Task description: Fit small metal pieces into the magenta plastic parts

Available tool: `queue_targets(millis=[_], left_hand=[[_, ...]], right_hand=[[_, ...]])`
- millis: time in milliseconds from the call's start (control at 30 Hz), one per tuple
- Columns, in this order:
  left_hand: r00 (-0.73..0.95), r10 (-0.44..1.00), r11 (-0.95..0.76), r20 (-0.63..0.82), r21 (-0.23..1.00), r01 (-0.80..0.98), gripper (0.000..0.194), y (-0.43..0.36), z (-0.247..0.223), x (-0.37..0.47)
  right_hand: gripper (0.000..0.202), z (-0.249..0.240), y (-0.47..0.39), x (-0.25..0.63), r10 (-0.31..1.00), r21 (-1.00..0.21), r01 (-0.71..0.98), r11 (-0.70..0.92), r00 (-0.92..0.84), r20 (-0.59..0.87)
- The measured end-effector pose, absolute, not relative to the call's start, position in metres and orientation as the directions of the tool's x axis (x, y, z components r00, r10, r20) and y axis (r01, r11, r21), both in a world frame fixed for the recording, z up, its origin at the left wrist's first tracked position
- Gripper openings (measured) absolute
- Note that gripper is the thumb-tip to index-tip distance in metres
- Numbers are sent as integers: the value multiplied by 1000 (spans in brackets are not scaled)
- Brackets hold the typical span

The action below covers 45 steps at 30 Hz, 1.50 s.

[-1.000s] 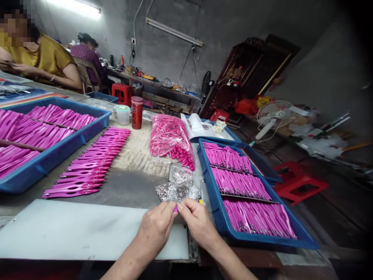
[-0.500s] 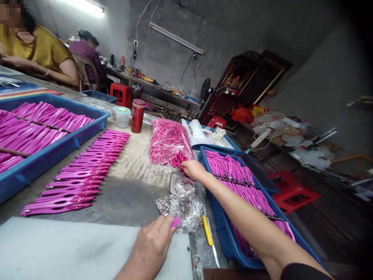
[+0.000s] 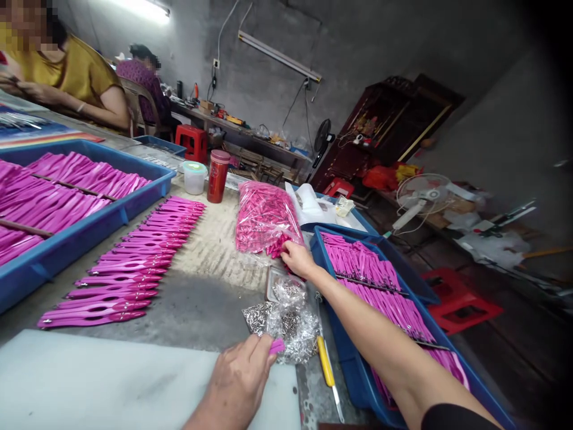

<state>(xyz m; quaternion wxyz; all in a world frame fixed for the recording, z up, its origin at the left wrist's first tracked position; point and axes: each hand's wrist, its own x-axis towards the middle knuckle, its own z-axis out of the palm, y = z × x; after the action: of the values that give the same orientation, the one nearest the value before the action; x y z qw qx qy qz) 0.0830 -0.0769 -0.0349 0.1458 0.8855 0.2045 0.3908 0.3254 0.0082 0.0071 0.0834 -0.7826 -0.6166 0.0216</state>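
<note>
White board: lies nearest; its bare surface leaves room left of the left hand.
Left hand: above the board's right part, fingers closed on a pink piece; only the end pokes out.
Yellow-handled tool: on the table, between the board and the right tray, not held.
Metal parts: bagged, just beyond the left hand, crowding the space between both hands.
Right tray: full of pink strips; the right forearm passes over its left side.
Right hand: fingertips at the near right corner of the pink bag; cannot tell whether they pinch anything.
Step in hand: apparently picking from the bag while the left hand holds its piece.
Next move: probably calls for a fine pinch on one piece and a lift clear of the metal parts.
Open room: bare tabletop between the metal parts and the pink row.
Far limit: red cup and lidded tub, left of the bag.
</note>
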Motion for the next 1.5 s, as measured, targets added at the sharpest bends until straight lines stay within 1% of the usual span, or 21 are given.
queue_targets(millis=[100,200,267,367,533,633,700,867,1000,1300,1500], left_hand=[[604,475,-876,640,411,253,20,-77,-37,83],[603,479,-874,638,412,258,21,-78,-36,83],[599,479,-875,641,407,263,23,-79,-35,82],[584,481,-875,654,402,270,24,-79,-31,82],[587,480,-873,652,417,251,24,-79,-27,79],[581,473,-874,662,433,219,23,-79,-27,77],[586,462,-879,665,433,201,22,-80,-26,77],[626,425,-893,654,415,174,21,-91,-19,74],[651,413,-900,637,393,186,21,-103,-13,70],[689,404,-908,602,354,223,20,-116,-11,65],[710,400,-909,580,352,224,18,-119,-15,66]], right_hand=[[21,9,6,325,952,-313,924,-222,275,137],[24,13,3,324,938,-477,860,-180,297,181],[20,16,-3,320,933,-589,793,-156,314,175],[17,24,-20,306,935,-736,665,-131,329,130],[28,44,-69,273,941,-872,478,-106,333,68],[32,51,-99,257,921,-950,290,-112,390,11],[34,50,-116,248,901,-972,206,-115,433,-15],[37,36,-146,232,860,-991,57,-123,503,-78],[38,26,-161,220,840,-991,-25,-131,528,-125],[36,11,-178,210,831,-990,-100,-102,539,-140],[37,6,-184,207,813,-987,-136,-90,562,-152]])
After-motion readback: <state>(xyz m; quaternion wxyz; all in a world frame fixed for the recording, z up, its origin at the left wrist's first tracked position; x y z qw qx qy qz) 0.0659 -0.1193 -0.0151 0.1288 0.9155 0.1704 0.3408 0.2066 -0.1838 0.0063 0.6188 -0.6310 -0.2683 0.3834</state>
